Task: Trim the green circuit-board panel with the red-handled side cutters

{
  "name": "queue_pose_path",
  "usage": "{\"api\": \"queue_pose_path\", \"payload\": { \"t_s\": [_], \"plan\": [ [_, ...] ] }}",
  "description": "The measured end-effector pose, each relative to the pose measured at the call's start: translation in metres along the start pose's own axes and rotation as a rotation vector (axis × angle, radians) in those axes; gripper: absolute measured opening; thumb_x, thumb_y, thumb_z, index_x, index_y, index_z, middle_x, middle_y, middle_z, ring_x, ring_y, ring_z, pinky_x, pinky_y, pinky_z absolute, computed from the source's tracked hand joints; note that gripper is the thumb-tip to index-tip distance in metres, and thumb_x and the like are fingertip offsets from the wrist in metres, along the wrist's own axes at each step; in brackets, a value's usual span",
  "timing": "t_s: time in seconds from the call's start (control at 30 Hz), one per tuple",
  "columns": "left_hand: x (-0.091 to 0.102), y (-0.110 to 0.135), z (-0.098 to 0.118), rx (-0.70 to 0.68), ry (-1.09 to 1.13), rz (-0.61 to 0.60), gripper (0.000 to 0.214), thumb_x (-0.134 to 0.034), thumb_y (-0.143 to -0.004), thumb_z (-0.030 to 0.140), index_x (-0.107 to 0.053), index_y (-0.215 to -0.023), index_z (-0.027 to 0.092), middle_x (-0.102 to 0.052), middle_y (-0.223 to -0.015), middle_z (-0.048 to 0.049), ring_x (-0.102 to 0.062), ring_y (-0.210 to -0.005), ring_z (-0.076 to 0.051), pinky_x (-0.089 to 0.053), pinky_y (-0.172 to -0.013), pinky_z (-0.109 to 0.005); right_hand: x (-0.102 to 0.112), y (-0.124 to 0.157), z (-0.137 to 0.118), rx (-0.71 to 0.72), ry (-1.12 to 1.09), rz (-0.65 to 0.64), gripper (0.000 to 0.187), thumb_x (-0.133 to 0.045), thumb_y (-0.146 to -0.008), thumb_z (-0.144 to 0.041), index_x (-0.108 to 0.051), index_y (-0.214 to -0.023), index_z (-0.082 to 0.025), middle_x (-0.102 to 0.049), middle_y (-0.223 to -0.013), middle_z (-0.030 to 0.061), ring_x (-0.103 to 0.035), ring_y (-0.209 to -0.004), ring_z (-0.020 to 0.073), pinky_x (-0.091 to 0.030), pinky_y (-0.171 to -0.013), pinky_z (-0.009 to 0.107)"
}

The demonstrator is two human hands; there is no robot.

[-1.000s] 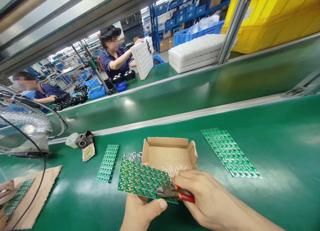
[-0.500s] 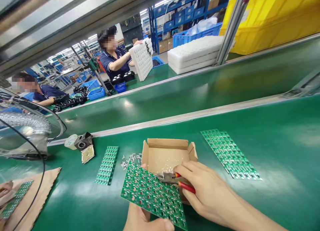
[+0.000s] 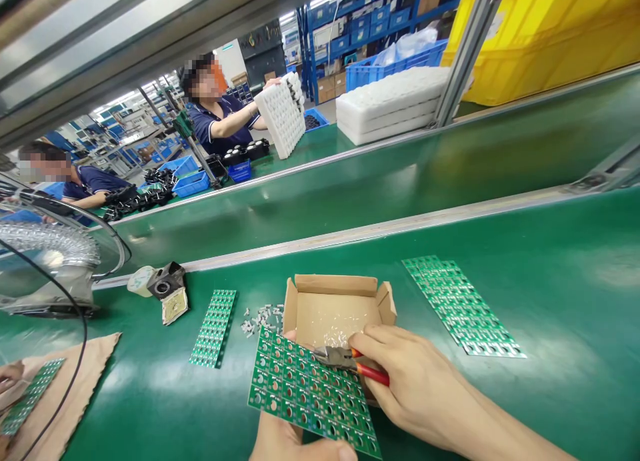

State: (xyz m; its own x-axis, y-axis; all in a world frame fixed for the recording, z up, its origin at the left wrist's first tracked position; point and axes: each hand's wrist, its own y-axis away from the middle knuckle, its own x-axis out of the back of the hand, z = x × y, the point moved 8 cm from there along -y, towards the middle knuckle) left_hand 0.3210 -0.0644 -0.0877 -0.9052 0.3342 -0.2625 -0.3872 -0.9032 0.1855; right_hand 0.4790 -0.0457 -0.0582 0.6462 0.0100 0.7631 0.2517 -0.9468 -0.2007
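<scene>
My left hand (image 3: 295,442) holds a green circuit board panel (image 3: 310,389) from beneath, tilted over the near edge of a small open cardboard box (image 3: 340,306). My right hand (image 3: 415,384) is closed on red-handled cutters (image 3: 345,361), whose jaws sit at the panel's upper edge. Tiny clear offcuts lie inside the box. Small white pieces (image 3: 260,314) are scattered just left of it.
A narrow green panel (image 3: 215,326) lies to the left, a stack of panels (image 3: 460,306) to the right. A black device (image 3: 167,284) and a fan (image 3: 50,254) stand far left. Brown paper (image 3: 65,388) holds another panel. Across the conveyor a person holds a white tray (image 3: 283,113).
The panel has turned in my left hand and now lies more lengthwise toward me. The cutters moved from its near right edge up to its top edge by the box.
</scene>
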Motion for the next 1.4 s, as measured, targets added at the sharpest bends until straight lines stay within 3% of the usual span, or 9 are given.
{"api": "queue_pose_path", "payload": {
  "t_s": [0.2,0.37,0.57,0.73,0.87,1.07,1.27,1.4],
  "plan": [
    [-0.001,-0.001,-0.001,0.030,-0.013,-0.025,0.101,-0.085,-0.065,0.037,-0.037,-0.151,0.012,-0.056,-0.131,-0.0216,-0.041,-0.137,-0.040,-0.003,-0.122,-0.057,-0.010,0.002,0.007,-0.117,-0.032,-0.167,0.017,-0.037,-0.087,-0.023,-0.052,-0.082,-0.016,-0.055,-0.084,0.0057,-0.043,-0.072,0.0179,-0.025,-0.067,0.030],
    [0.001,-0.001,-0.001,-0.019,-0.028,-0.056,0.097,-0.083,-0.068,0.035,-0.038,-0.150,0.013,-0.056,-0.133,-0.0211,-0.039,-0.139,-0.039,0.002,-0.122,-0.055,-0.006,0.000,0.007,-0.116,-0.066,-0.146,0.017,-0.039,-0.086,-0.023,-0.054,-0.087,-0.017,-0.055,-0.090,0.0065,-0.044,-0.079,0.0193,-0.026,-0.071,0.031],
    [0.005,0.001,-0.005,0.062,-0.106,0.019,0.105,-0.085,-0.063,0.037,-0.036,-0.152,0.012,-0.057,-0.130,-0.0217,-0.045,-0.134,-0.040,-0.015,-0.121,-0.058,-0.008,-0.001,0.007,-0.097,-0.078,-0.118,0.014,-0.041,-0.085,-0.021,-0.054,-0.086,-0.016,-0.054,-0.089,0.0061,-0.044,-0.079,0.0188,-0.026,-0.070,0.031],
    [-0.002,-0.001,0.004,0.025,-0.012,0.031,0.107,-0.085,-0.061,0.033,-0.033,-0.152,0.012,-0.058,-0.127,-0.0224,-0.049,-0.129,-0.041,-0.021,-0.118,-0.059,-0.009,0.001,0.006,-0.070,-0.081,-0.092,0.014,-0.041,-0.086,-0.020,-0.053,-0.081,-0.015,-0.054,-0.084,0.0050,-0.042,-0.074,0.0169,-0.025,-0.068,0.030],
    [-0.006,-0.002,0.005,0.034,0.013,-0.001,0.110,-0.086,-0.060,0.034,-0.031,-0.153,0.013,-0.057,-0.127,-0.0227,-0.047,-0.130,-0.042,-0.022,-0.117,-0.060,-0.011,0.001,0.007,-0.076,-0.072,-0.114,0.015,-0.039,-0.087,-0.021,-0.052,-0.080,-0.015,-0.054,-0.082,0.0042,-0.040,-0.070,0.0156,-0.023,-0.065,0.029],
    [0.004,-0.002,0.003,-0.033,-0.014,-0.004,0.101,-0.084,-0.065,0.037,-0.035,-0.151,0.014,-0.058,-0.127,-0.0192,-0.051,-0.128,-0.038,-0.023,-0.117,-0.055,-0.007,0.000,0.008,-0.066,-0.045,-0.091,0.014,-0.041,-0.086,-0.020,-0.054,-0.083,-0.017,-0.054,-0.084,0.0049,-0.043,-0.074,0.0178,-0.025,-0.068,0.029],
    [0.004,-0.004,0.002,-0.036,0.044,0.002,0.111,-0.085,-0.067,0.037,-0.024,-0.157,0.015,-0.051,-0.136,-0.0221,-0.037,-0.140,-0.038,-0.022,-0.116,-0.057,-0.007,0.000,0.005,-0.036,-0.080,-0.076,0.010,-0.046,-0.082,-0.017,-0.056,-0.084,-0.017,-0.054,-0.087,0.0051,-0.043,-0.077,0.0180,-0.026,-0.070,0.030],
    [0.000,-0.005,0.006,-0.045,0.040,-0.012,0.110,-0.085,-0.068,0.036,-0.024,-0.157,0.014,-0.053,-0.134,-0.0225,-0.042,-0.136,-0.038,-0.020,-0.117,-0.058,-0.008,0.002,0.005,-0.052,-0.094,-0.082,0.010,-0.046,-0.082,-0.017,-0.056,-0.085,-0.016,-0.054,-0.087,0.0054,-0.042,-0.078,0.0180,-0.026,-0.071,0.030]
  ]
}}
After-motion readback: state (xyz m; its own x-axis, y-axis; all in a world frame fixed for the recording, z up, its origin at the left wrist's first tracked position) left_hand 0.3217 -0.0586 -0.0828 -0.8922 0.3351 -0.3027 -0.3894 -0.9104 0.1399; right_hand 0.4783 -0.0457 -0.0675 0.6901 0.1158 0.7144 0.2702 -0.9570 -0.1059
